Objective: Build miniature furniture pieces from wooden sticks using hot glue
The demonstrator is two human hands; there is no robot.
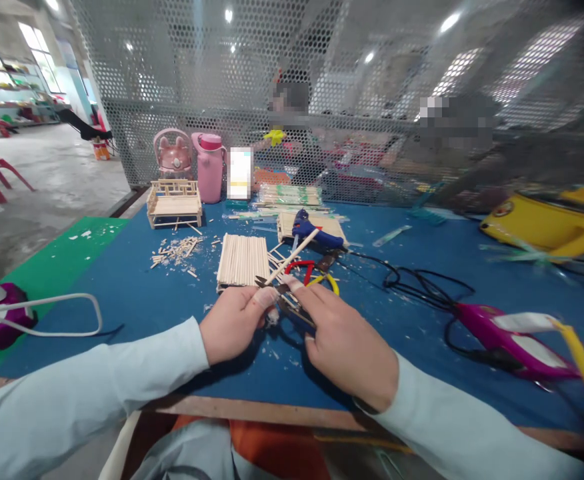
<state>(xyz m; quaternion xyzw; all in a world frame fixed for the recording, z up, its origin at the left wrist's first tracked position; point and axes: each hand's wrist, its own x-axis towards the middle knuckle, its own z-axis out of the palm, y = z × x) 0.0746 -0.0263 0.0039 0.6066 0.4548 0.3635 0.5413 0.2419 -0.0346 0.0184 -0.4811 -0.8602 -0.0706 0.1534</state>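
Near, at six o'clock: left hand (235,323) and right hand (345,343) meeting over the blue table mat (137,287). Left hand clenched around the low end of a thin wooden stick (292,257), fingertips pinching it; stick tilted up toward one o'clock. Right hand closed lightly on the same stick, index finger (297,288) stretched along it, dark small pliers (287,303) just under the fingers. Probably very light and stiff, but easy to snap; better gripped close to the low end, not the middle. Further, at twelve o'clock: flat panel of glued sticks (242,260), red-yellow scissors (312,272), then blue glue gun (317,233). At eleven o'clock, far: small stick bench (175,203), pink bottle (211,167).
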